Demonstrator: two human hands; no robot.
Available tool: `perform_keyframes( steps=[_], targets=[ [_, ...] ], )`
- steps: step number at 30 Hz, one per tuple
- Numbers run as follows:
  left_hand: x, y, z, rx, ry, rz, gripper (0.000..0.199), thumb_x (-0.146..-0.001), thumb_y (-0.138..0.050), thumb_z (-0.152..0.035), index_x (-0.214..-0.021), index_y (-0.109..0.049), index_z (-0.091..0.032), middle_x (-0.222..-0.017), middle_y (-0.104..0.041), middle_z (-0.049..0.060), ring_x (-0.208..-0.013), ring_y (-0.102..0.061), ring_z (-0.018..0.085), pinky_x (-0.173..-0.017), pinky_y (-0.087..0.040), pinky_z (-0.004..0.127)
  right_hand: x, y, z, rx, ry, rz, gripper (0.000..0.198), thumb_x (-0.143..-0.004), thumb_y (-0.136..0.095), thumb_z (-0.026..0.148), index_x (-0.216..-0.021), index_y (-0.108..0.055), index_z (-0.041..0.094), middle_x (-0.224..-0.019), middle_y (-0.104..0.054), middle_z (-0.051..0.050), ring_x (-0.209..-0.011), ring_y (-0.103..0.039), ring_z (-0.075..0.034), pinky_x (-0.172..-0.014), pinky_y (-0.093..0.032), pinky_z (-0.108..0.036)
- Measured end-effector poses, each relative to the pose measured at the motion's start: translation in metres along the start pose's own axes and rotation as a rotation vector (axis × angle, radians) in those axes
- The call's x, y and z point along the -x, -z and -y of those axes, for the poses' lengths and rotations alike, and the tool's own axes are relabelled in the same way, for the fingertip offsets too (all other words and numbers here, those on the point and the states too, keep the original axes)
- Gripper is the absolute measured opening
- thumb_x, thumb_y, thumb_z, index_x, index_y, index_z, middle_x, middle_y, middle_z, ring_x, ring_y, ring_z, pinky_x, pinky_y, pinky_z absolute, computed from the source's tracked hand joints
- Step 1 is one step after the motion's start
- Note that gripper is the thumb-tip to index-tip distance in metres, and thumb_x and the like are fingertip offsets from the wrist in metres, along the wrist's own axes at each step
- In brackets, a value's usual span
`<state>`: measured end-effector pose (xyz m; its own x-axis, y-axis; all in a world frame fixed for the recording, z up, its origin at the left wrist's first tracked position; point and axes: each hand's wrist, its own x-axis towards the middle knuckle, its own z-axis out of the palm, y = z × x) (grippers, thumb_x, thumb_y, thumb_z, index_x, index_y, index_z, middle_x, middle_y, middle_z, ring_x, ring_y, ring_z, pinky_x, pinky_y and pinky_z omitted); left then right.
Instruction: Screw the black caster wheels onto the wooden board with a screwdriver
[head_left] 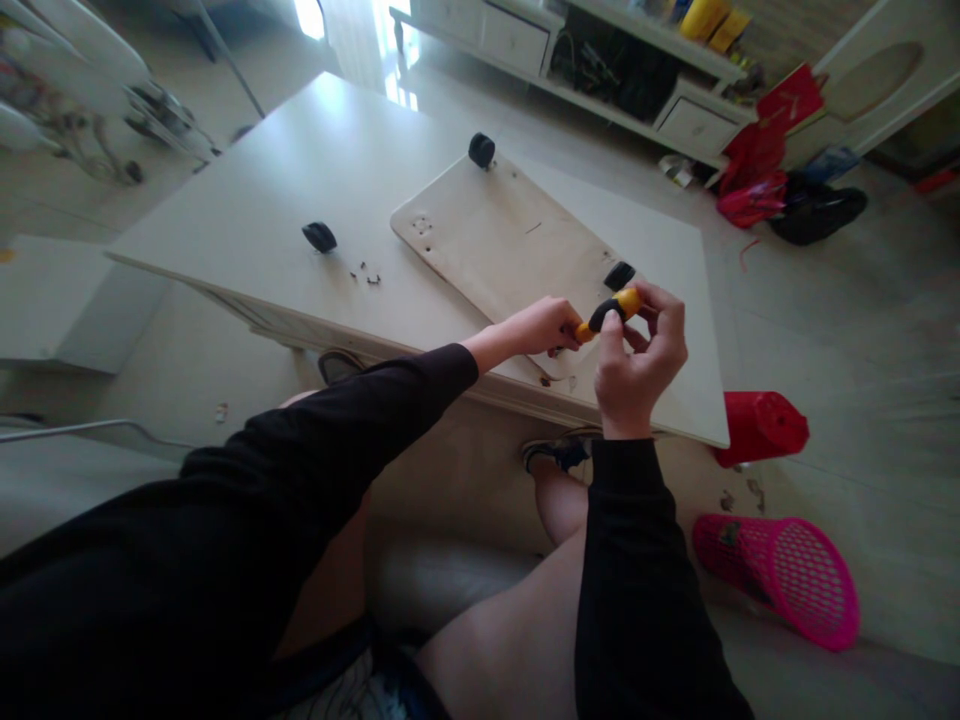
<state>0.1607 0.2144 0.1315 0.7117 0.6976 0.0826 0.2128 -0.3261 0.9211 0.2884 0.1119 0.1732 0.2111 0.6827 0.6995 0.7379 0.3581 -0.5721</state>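
In my right hand [641,350] is a yellow and black screwdriver [616,308], its handle pinched between thumb and fingers. My left hand [551,325] is closed at the screwdriver's front end, over the near right corner of a pale board [502,235]; what its fingers grip is hidden. Two black caster wheels stand on the board, one at the far corner [481,150] and another at the right corner [619,275]. A loose caster wheel [319,237] lies on the white table [262,200], with several small screws [373,280] near it.
A red bin [761,425] and a pink mesh basket [776,570] are on the floor to the right. Behind the table stands a white cabinet [514,40]. Red and black bags [817,210] lie at the far right. My legs are under the table's near edge.
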Motion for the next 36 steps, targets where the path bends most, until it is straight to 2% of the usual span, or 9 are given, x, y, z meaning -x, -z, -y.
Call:
perform_keyframes(
  steps=[4, 7, 11, 14, 20, 23, 28, 31, 36],
  targets=[
    [0.002, -0.003, -0.002, -0.036, 0.014, -0.054, 0.020, -0.083, -0.081, -0.005, -0.066, -0.075, -0.013, -0.053, -0.063, -0.003, -0.047, -0.061, 0.009, -0.053, -0.046, 0.021, -0.002, 0.001, 0.001, 0.036, 0.046, -0.024, 0.032, -0.091, -0.073, 0.032, -0.122, -0.067, 0.030, -0.119, -0.067, -0.005, -0.110, -0.069, -0.021, -0.074, -0.064, -0.033],
    [0.003, -0.001, -0.005, -0.022, 0.016, -0.058, 0.019, -0.082, -0.085, -0.009, -0.066, -0.074, -0.012, -0.056, -0.065, -0.002, -0.048, -0.062, 0.009, -0.052, -0.047, 0.021, -0.001, 0.000, 0.002, 0.053, 0.024, -0.047, 0.033, -0.091, -0.076, 0.034, -0.122, -0.067, 0.030, -0.116, -0.065, -0.005, -0.106, -0.068, -0.020, -0.072, -0.062, -0.032],
    [0.004, 0.004, -0.008, 0.046, 0.024, 0.058, 0.010, -0.082, -0.079, -0.004, -0.074, -0.078, -0.011, -0.060, -0.069, 0.000, -0.048, -0.065, 0.011, -0.052, -0.048, 0.021, 0.001, -0.002, -0.001, 0.027, -0.023, -0.055, 0.031, -0.093, -0.071, 0.034, -0.122, -0.063, 0.028, -0.118, -0.066, -0.005, -0.106, -0.068, -0.020, -0.073, -0.062, -0.033],
    [0.003, 0.006, -0.007, 0.075, 0.043, 0.103, 0.016, -0.083, -0.073, 0.001, -0.075, -0.079, -0.011, -0.061, -0.070, 0.000, -0.048, -0.065, 0.011, -0.052, -0.049, 0.021, 0.002, -0.002, -0.001, -0.002, -0.042, -0.049, 0.033, -0.093, -0.069, 0.030, -0.125, -0.061, 0.028, -0.121, -0.066, -0.006, -0.106, -0.069, -0.019, -0.073, -0.062, -0.032],
    [0.000, 0.001, -0.002, -0.036, 0.022, 0.013, 0.017, -0.086, -0.075, -0.003, -0.071, -0.076, -0.011, -0.054, -0.064, -0.001, -0.047, -0.062, 0.010, -0.052, -0.046, 0.021, -0.003, -0.002, 0.002, 0.027, 0.047, -0.078, 0.030, -0.088, -0.078, 0.028, -0.117, -0.072, 0.029, -0.115, -0.064, -0.004, -0.104, -0.068, -0.019, -0.067, -0.060, -0.027],
    [-0.001, 0.000, 0.001, -0.065, 0.007, 0.021, 0.012, -0.086, -0.078, -0.005, -0.076, -0.076, -0.010, -0.058, -0.067, 0.000, -0.048, -0.062, 0.009, -0.054, -0.047, 0.022, -0.003, -0.003, 0.001, 0.045, 0.046, -0.106, 0.030, -0.089, -0.080, 0.031, -0.119, -0.075, 0.030, -0.112, -0.061, -0.003, -0.099, -0.068, -0.017, -0.063, -0.058, -0.025],
    [-0.001, 0.002, 0.003, 0.042, -0.009, 0.096, 0.008, -0.087, -0.074, -0.004, -0.091, -0.078, -0.011, -0.074, -0.076, 0.002, -0.054, -0.068, 0.010, -0.057, -0.052, 0.021, 0.000, -0.005, -0.002, 0.004, -0.012, -0.089, 0.034, -0.094, -0.073, 0.031, -0.127, -0.068, 0.029, -0.116, -0.067, -0.004, -0.105, -0.071, -0.019, -0.071, -0.063, -0.030],
    [0.000, 0.002, 0.001, 0.062, 0.004, 0.119, 0.012, -0.090, -0.070, -0.004, -0.085, -0.078, -0.011, -0.072, -0.075, 0.002, -0.054, -0.069, 0.010, -0.056, -0.052, 0.021, 0.001, -0.006, -0.003, -0.083, -0.047, -0.081, 0.035, -0.094, -0.070, 0.027, -0.128, -0.063, 0.028, -0.121, -0.069, -0.005, -0.108, -0.073, -0.020, -0.077, -0.065, -0.033],
    [0.001, 0.001, -0.003, -0.011, 0.027, 0.026, 0.014, -0.086, -0.075, -0.004, -0.074, -0.076, -0.012, -0.065, -0.070, 0.000, -0.050, -0.064, 0.009, -0.055, -0.049, 0.021, -0.001, -0.005, -0.001, -0.079, -0.044, -0.050, 0.039, -0.090, -0.073, 0.028, -0.128, -0.063, 0.029, -0.126, -0.067, -0.005, -0.112, -0.070, -0.020, -0.078, -0.065, -0.033]
  ],
)
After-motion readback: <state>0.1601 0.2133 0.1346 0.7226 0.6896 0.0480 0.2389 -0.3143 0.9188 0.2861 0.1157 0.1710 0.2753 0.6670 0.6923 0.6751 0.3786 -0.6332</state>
